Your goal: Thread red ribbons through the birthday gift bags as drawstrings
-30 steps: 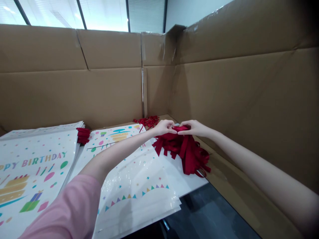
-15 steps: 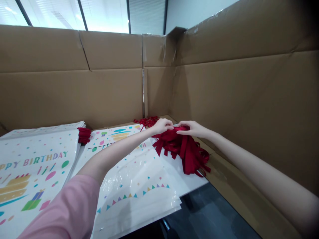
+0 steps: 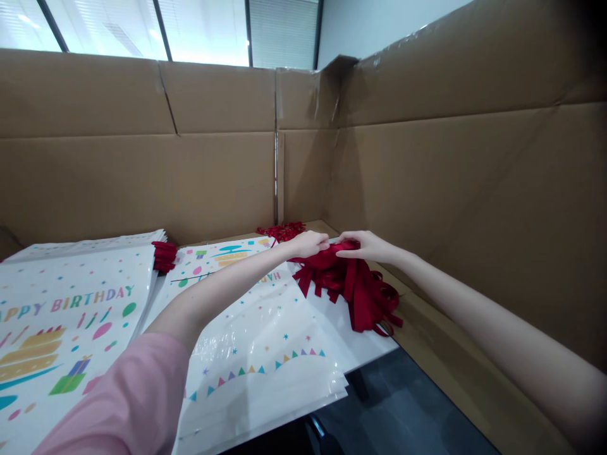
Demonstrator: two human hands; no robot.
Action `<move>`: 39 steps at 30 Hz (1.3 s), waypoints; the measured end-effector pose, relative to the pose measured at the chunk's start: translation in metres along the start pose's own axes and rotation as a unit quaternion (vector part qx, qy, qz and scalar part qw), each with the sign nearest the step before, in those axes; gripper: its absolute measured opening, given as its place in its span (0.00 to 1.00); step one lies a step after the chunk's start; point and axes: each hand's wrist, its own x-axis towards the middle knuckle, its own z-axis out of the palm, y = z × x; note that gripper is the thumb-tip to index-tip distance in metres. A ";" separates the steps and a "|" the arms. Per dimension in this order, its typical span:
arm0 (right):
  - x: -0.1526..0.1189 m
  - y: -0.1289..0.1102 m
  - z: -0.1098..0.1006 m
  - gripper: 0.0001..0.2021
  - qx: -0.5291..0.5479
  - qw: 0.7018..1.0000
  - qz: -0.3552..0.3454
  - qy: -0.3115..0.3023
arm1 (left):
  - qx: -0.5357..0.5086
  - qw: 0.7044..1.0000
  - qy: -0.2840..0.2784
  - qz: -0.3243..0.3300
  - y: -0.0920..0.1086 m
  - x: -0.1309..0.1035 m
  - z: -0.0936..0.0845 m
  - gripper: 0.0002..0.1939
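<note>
A tangled heap of dark red ribbons [image 3: 363, 291] lies at the table's far right corner. My left hand [image 3: 310, 243] is closed at the heap's upper left, its fingers pressed together on red ribbon. On the upper right of the heap, my right hand [image 3: 363, 245] has its thumb and fingers curled round ribbon. The exact pinch of each hand is partly hidden. Below my left forearm lies a stack of white plastic bags [image 3: 265, 385] printed with bunting and stars. Behind my left hand sits a pile of red cords [image 3: 284, 231].
A second stack of Happy Birthday bags [image 3: 61, 272] lies at left, with a red ribbon bundle [image 3: 165, 257] at its far right corner. Tall cardboard walls [image 3: 222, 177] enclose the back and right. Past the table's right edge is a dark floor [image 3: 403, 404].
The view has shifted slightly, so the scene sits a little further right. Both hands stay at the ribbon heap, with only a slight change in the left fingers.
</note>
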 end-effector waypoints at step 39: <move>0.040 0.011 0.016 0.18 0.106 0.994 0.041 -0.006 | -0.027 0.988 0.047 -0.144 -0.102 -0.177 -0.129 0.11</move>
